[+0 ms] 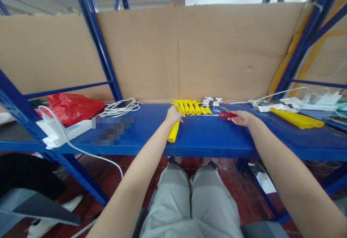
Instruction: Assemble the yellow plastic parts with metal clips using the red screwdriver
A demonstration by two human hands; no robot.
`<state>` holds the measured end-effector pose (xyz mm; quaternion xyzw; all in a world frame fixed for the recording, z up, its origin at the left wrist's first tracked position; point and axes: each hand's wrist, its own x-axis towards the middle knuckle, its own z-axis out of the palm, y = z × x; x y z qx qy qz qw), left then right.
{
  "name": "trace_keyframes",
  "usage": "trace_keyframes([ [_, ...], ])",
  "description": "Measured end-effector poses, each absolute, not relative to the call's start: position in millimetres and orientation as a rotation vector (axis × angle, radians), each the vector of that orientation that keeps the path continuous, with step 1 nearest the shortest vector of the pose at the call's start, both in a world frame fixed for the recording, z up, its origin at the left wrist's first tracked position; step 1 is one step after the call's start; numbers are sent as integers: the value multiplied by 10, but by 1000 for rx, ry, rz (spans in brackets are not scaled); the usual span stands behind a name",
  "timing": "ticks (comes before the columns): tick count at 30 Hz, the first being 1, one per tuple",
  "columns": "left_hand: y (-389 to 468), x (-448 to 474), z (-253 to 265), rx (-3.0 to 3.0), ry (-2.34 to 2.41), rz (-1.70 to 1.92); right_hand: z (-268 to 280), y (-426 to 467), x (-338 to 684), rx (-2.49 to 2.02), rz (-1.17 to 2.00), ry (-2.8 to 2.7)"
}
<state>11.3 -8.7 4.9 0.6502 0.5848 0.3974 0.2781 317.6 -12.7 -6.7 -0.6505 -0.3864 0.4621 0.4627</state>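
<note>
Blue bench [149,131], cardboard backing [222,53], red floor [248,202], screwdriver [227,115]

The scene is viewed by a single camera worn on the head, from above the seated person's lap [173,194]; it is aimed forward and down over the blue bench [217,137], seen from near, toward a cardboard panel [230,50] behind.

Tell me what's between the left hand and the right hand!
In the head view, a red-handled screwdriver, held by the right hand, points toward the left hand. Yellow pieces lie just behind it.
</note>
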Motion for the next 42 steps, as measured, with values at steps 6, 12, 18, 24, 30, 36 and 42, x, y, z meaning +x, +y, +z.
trace_keyframes([
  [6,-83,118,32,1732,1530,1099,-28,-205,3070,-1733,1106,-865],
  [12,-107,116,38,1770,1530,1079,-37,-230,2990,-1809,923,-957],
  [18,-140,121,49,1780,1500,1088,-77,-202,2980,-1914,565,-1211],
  [24,-110,126,23,1757,1461,1116,-63,-216,2967,-1958,342,-1341],
  [30,-66,168,21,1656,1258,1163,-80,-172,2979,-1960,278,-1419],
  [36,-24,153,20,1653,1046,1207,-105,-130,3001,-1967,249,-1456],
  [42,96,109,-22,1902,1012,1457,-94,-142,2983,-1946,242,-1489],
])
